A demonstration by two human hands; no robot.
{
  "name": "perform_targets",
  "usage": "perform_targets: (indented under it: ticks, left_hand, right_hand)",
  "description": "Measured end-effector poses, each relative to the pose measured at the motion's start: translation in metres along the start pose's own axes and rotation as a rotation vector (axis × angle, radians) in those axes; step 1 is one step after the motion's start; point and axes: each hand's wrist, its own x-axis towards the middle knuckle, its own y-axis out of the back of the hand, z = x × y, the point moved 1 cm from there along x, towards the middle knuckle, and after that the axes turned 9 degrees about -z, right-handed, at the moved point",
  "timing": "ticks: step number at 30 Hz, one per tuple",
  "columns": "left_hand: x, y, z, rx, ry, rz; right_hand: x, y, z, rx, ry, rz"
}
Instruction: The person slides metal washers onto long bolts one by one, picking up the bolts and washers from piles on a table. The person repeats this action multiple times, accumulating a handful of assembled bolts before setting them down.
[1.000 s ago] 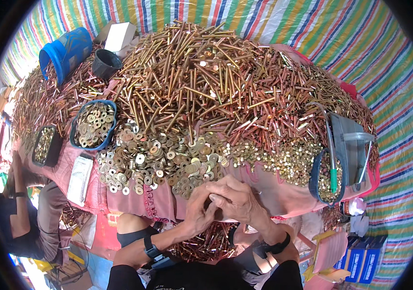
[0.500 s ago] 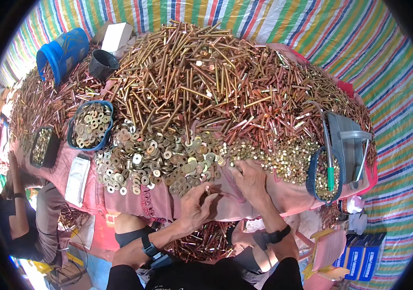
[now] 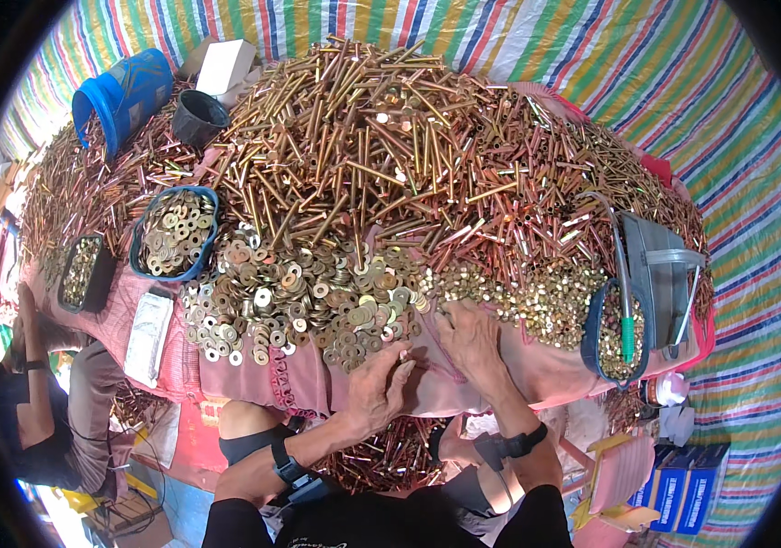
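My left hand is just in front of the near edge of a heap of flat metal washers. Its thumb and fingers are bent toward each other; whatever small piece is between them, I cannot make it out. To its right, my right hand rests with curled fingertips at the near edge of a spread of small brassy nuts. What those fingertips pinch is hidden. Behind both hands rises a big pile of long brassy bolts and sleeves. Pink cloth lies under the hands.
A blue-rimmed tub of washers, a dark tub of small parts and a silvery block are at left. At right sit a tub of nuts and a grey scoop. A blue bucket lies farther back. Another person sits at far left.
My left hand has shifted slightly right, its fingertips turned more toward the right hand, and the small piece seen at them is no longer distinct. My right hand stays at the nuts.
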Motion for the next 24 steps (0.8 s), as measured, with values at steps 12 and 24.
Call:
perform_targets:
  ticks: [12,24]
  left_hand:
    - [0.003,0.001,0.000,-0.044,-0.008,0.006]
    - [0.005,0.000,-0.001,-0.008,-0.086,0.029]
  right_hand:
    - [-0.015,0.027,-0.031,0.741,0.013,-0.368]
    - [-0.022,0.036,-0.037,0.754,0.055,-0.285]
